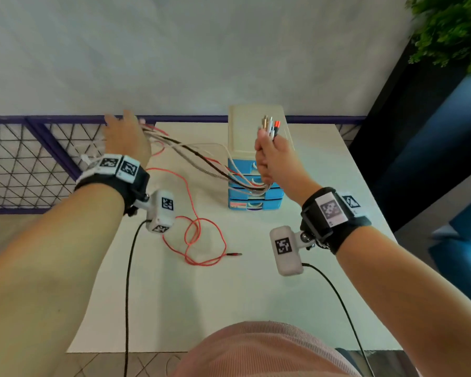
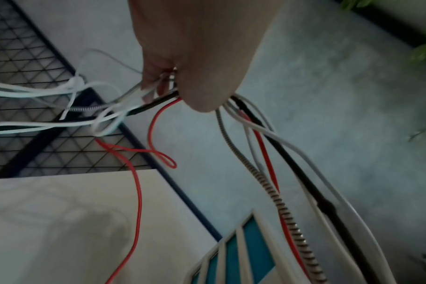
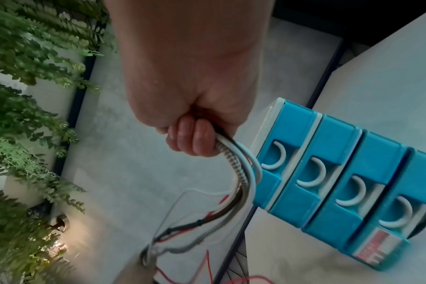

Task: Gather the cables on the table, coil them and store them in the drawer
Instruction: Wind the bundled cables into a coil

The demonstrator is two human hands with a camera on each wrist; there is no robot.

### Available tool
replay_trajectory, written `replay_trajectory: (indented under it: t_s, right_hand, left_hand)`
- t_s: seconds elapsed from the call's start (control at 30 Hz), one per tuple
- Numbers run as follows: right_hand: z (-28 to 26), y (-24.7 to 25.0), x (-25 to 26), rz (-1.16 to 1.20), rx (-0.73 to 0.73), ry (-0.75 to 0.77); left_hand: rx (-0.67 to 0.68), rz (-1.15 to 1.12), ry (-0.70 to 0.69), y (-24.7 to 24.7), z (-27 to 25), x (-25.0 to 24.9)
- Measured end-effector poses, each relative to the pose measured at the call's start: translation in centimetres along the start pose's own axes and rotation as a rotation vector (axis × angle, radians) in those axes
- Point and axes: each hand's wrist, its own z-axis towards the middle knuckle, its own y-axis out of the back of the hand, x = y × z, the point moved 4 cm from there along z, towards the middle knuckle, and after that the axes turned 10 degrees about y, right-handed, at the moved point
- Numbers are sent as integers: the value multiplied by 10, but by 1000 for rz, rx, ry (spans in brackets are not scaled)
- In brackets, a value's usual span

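Several cables, white, red, black and braided grey, hang in a bundle between my two hands above the white table. My right hand grips one end in a fist in front of the drawer unit, with the plugs sticking up above it. In the right wrist view the bundle leaves my fist downward. My left hand holds the bundle at the table's far left corner. In the left wrist view the cables pass between its thumb and fingers. A red cable trails in loops on the table.
A small unit of blue drawers with a cream top stands at the back of the table, all drawers closed. A purple-framed mesh railing runs behind and left. A plant and a blue seat are to the right.
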Motion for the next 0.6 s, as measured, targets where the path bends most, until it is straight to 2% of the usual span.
replay_trajectory:
  t_s: [0.07, 0.13, 0.2, 0.23, 0.27, 0.3, 0.33, 0.4, 0.43, 0.5, 0.57, 0.6]
  right_hand:
    - [0, -4, -3, -27, 2, -4]
    - [2, -6, -7, -81, 3, -16]
    - [4, -4, -13, -133, 5, -70]
    - [4, -2, -16, -145, 9, -111]
    - [4, -1, -20, -144, 22, -145]
    - [3, -1, -24, -131, 45, -166]
    - [1, -3, -27, -104, 77, -177]
    - [-5, -8, -34, -21, 145, -194]
    - [-8, -10, -37, 19, 177, -204]
    - [-13, -15, -38, 93, 241, -206]
    - [-15, -20, -37, 128, 312, -186]
    - [-17, -23, -35, 130, 342, -170]
  left_hand:
    - [-78, -81, -75, 14, -5, -16]
    - [8, -37, -219, 5, -11, -27]
    - [318, 152, -318, -25, -25, -24]
    - [497, 317, -339, -40, -37, -20]
    - [613, 460, -364, -53, -48, -18]
    - [670, 521, -396, -60, -58, -21]
    - [693, 464, -434, -63, -68, -30]
    - [676, 22, -446, -54, -82, -57]
    - [694, -284, -378, -46, -88, -69]
    - [884, -803, -190, -32, -106, -91]
    - [1065, -1050, -115, -22, -122, -108]
    - [1087, -1071, -131, -19, -128, -114]
